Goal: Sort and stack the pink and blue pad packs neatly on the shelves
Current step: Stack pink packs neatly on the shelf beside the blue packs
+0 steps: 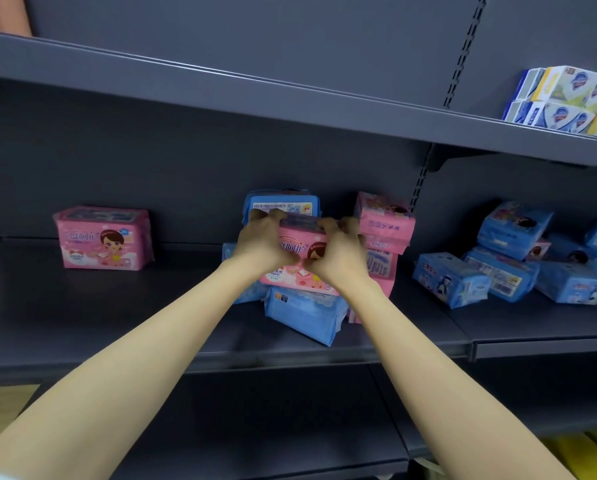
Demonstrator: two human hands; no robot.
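Note:
My left hand [260, 242] and my right hand [338, 252] both grip one pink pad pack [298, 252] at its top corners, above a jumbled heap on the middle shelf [117, 323]. Under it lies a blue pack [304, 318]; another blue pack [283, 202] stands behind my hands. To the right of my hands, pink packs [385, 220] are piled on each other. A single pink pack [104, 237] stands upright far to the left. Several blue packs [511, 268] lie scattered on the right shelf section.
The upper shelf [290, 109] overhangs the work area and carries small white, blue and yellow boxes [567, 98] at its right end. A lower shelf [290, 427] sits below my forearms. Slotted uprights [425, 174] divide the shelf sections.

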